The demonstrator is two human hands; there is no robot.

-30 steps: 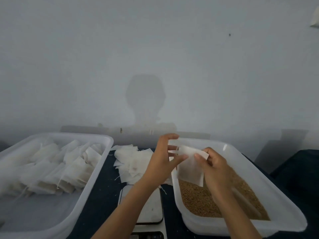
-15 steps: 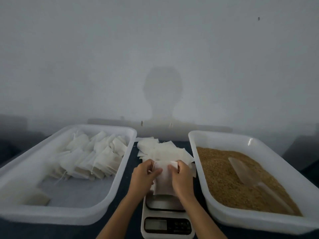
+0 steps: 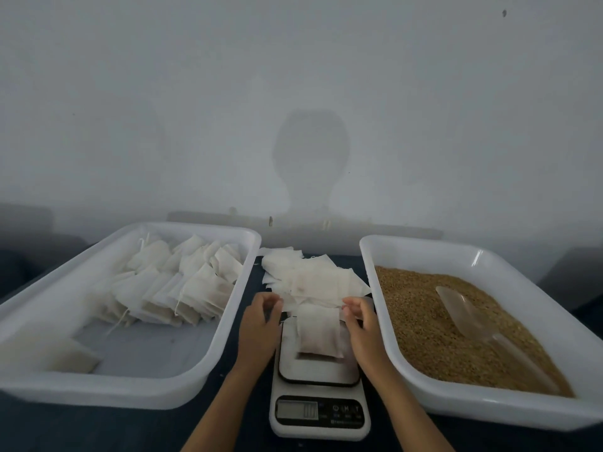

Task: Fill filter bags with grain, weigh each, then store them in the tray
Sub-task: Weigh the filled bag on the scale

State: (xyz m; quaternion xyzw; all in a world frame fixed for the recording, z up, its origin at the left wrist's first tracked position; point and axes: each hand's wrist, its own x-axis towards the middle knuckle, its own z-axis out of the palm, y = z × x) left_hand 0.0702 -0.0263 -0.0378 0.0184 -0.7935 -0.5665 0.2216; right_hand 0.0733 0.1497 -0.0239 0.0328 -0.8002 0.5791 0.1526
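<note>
A filled white filter bag lies on the plate of the digital scale at the centre. My left hand is just left of the bag's top and my right hand just right of it. On each hand the fingertips and thumb are pinched together, seemingly on the bag's thin drawstring ends, which are stretched sideways. Grain fills the white tray on the right, where a clear scoop lies on the grain. The left tray holds several filled bags.
A loose heap of empty filter bags lies on the dark table behind the scale, between the two trays. A grey wall rises close behind the table. One flat bag lies apart in the left tray's near corner.
The bag went from over the grain tray to the scale, where it now lies. My hands, which gripped its top together, have spread apart to either side.
</note>
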